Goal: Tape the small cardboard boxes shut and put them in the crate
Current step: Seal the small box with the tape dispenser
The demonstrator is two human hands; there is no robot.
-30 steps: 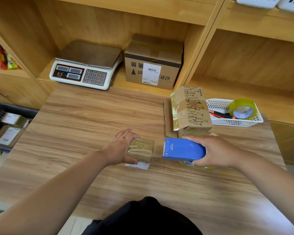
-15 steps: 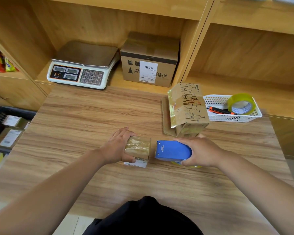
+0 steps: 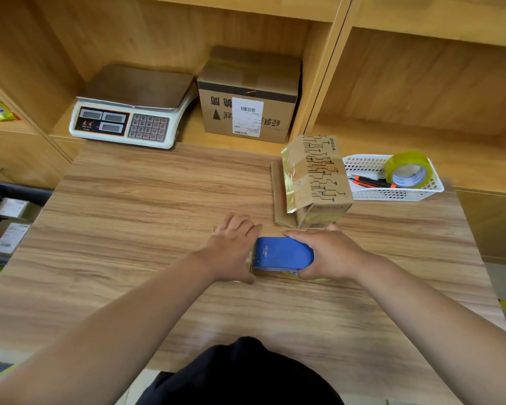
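My left hand (image 3: 232,248) lies over the small cardboard box (image 3: 249,261) on the wooden table (image 3: 135,217) and holds it, thumb on the near side. Only a sliver of the box shows at the hand's right edge. My right hand (image 3: 329,254) grips the blue tape dispenser (image 3: 284,255), whose front end is against that box. A black crate (image 3: 15,190) at the left edge holds labelled boxes.
A printed cardboard box (image 3: 319,182) with a raised, taped flap stands just behind my right hand. A white basket (image 3: 398,195) with a tape roll (image 3: 408,169) and an orange cutter sits at the right. A scale (image 3: 129,112) and a brown carton (image 3: 249,97) occupy the shelf behind.
The dispenser has moved left against the small box. My left hand has slid over the box's top and now covers it almost wholly.
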